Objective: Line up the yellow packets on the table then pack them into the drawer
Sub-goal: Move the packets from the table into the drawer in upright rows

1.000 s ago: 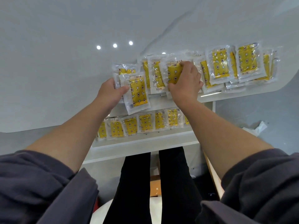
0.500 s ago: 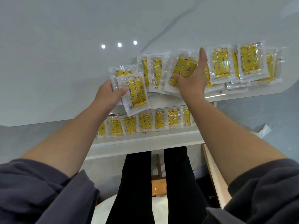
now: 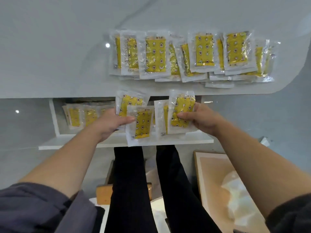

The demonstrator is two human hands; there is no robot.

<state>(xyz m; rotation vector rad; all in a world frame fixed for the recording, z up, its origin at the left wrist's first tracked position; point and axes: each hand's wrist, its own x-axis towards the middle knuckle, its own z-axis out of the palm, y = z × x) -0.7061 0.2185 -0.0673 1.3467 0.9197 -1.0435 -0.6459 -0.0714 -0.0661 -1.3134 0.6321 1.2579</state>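
Several yellow packets in clear wrappers (image 3: 155,55) lie in an overlapping row near the front edge of the white table (image 3: 50,47). Below the edge the white drawer (image 3: 55,121) stands pulled out, with a row of yellow packets (image 3: 74,116) standing in its left part. My left hand (image 3: 111,122) grips two yellow packets (image 3: 143,124) over the drawer's middle. My right hand (image 3: 202,119) grips two more yellow packets (image 3: 180,113) beside them, over the drawer's right part. The drawer's middle and right contents are hidden behind the held packets.
My legs in black trousers (image 3: 131,182) stand under the drawer. A wooden-framed board (image 3: 218,182) lies on the floor at the right, a wooden block (image 3: 102,194) at lower centre. The table's front edge curves away at the far right.
Both hands have come down from the table row to over the drawer, each carrying yellow packets. The right hand, which was pressing on the row, now holds two packets.
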